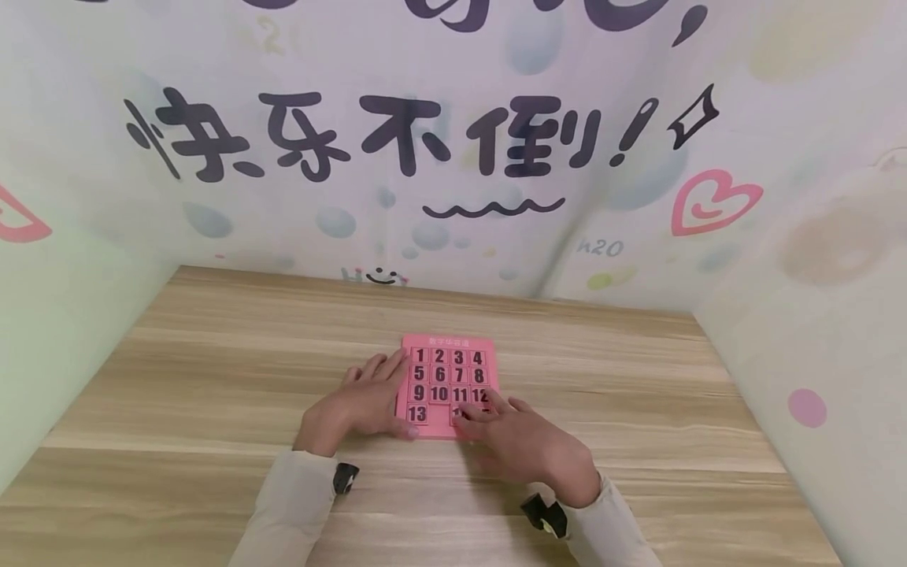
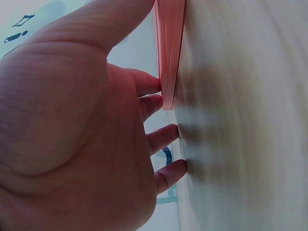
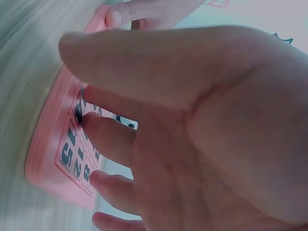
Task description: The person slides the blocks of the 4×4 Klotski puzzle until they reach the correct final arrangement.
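A pink number slide puzzle (image 1: 460, 342) lies on the wooden table, its tiles running in order from 1 along the top rows. In its bottom row, a gap shows between the 13 tile (image 1: 417, 413) and the tile under the right fingers. My left hand (image 1: 368, 402) rests along the puzzle's left side, thumb at the near left corner and forefingers at the edge; two other fingertips touch the table in the left wrist view. My right hand (image 1: 527, 445) reaches over the near right corner, fingertips on the bottom-row tiles and partly hiding them. The 15 tile (image 3: 66, 153) shows in the right wrist view.
The wooden table (image 1: 248, 339) stretches around the puzzle on all sides. Behind it hangs a white printed backdrop (image 1: 453, 236) with large dark characters, meeting the table's far edge. Pale walls stand at both sides. Black bands (image 1: 346, 478) sit on the wrists.
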`<state>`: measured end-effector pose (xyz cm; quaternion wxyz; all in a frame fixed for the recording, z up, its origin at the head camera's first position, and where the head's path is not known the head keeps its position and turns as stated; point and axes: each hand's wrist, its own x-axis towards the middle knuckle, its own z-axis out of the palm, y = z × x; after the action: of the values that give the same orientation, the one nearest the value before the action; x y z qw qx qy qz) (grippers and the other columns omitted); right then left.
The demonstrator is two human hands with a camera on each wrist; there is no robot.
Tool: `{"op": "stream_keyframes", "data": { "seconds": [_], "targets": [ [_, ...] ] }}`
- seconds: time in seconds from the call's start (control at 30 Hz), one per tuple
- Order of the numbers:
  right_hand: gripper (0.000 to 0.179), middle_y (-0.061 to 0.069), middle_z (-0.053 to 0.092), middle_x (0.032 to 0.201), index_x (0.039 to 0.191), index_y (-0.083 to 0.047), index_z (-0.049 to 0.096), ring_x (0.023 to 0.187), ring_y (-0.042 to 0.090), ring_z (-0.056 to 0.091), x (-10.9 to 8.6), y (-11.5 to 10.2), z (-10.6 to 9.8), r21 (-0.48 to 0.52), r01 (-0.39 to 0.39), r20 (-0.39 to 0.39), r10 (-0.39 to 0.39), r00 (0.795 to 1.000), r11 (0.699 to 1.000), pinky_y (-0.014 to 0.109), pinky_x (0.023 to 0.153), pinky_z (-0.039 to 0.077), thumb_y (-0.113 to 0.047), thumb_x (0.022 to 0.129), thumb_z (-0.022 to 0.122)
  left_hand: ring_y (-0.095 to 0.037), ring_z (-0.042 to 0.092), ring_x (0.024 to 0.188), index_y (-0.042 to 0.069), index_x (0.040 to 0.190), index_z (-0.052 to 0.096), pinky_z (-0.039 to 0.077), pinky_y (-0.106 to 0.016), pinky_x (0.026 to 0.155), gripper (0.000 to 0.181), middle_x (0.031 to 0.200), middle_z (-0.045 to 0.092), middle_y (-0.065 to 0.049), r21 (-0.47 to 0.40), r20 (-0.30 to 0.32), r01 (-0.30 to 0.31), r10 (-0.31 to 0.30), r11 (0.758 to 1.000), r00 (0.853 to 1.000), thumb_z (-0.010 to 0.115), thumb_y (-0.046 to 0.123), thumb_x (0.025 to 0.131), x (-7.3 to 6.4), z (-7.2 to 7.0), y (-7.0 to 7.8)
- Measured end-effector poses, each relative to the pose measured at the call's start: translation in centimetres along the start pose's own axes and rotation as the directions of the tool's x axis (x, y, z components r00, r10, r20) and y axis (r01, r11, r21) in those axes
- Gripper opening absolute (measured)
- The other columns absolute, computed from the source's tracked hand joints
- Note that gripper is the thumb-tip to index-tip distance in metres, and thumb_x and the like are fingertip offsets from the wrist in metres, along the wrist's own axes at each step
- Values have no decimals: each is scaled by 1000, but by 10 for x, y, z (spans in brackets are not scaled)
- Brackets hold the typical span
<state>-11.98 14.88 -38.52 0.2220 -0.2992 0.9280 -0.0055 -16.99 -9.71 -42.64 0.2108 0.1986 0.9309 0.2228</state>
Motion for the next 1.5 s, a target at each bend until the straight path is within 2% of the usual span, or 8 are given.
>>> {"op": "stream_keyframes", "data": {
  "seconds": [0.5, 0.87, 1.2, 1.5],
  "targets": [
    [56, 1, 35, 159, 150, -27, 45, 149, 39, 22, 1, 0, 1, -39, 17, -15, -17, 1000, 999, 57, 118, 23, -30, 97, 62, -38, 8, 151, 4, 159, 14, 16, -57, 117, 113, 168, 5, -11, 4, 0, -10, 10, 1000, 1000, 79, 49, 79, -2, -1, 1],
    [53, 2, 39, 157, 149, -25, 47, 148, 39, 25, 2, -5, 1, -86, 28, -44, -32, 999, 996, 57, 116, 28, -32, 98, 60, -38, 7, 152, 4, 159, 14, 14, -58, 118, 112, 168, 4, -11, 4, 2, -5, 5, 1000, 1000, 79, 49, 79, -1, -2, 0],
    [52, -1, 38, 158, 148, -26, 48, 147, 40, 28, 4, -8, 4, -106, 32, -56, -38, 998, 994, 57, 116, 29, -41, 99, 56, -38, 7, 152, 4, 159, 13, 14, -58, 118, 112, 168, 4, -11, -3, -1, -3, 3, 1000, 1000, 79, 48, 79, -2, -2, 1],
    [51, -1, 38, 158, 149, -26, 47, 147, 40, 28, 6, -12, 5, -108, 29, -58, -35, 998, 994, 57, 115, 29, -39, 100, 55, -37, 10, 151, 4, 159, 14, 17, -57, 116, 112, 168, 7, -11, 5, -10, -3, 3, 1000, 1000, 79, 49, 79, -2, -1, 1]
  ]
}}
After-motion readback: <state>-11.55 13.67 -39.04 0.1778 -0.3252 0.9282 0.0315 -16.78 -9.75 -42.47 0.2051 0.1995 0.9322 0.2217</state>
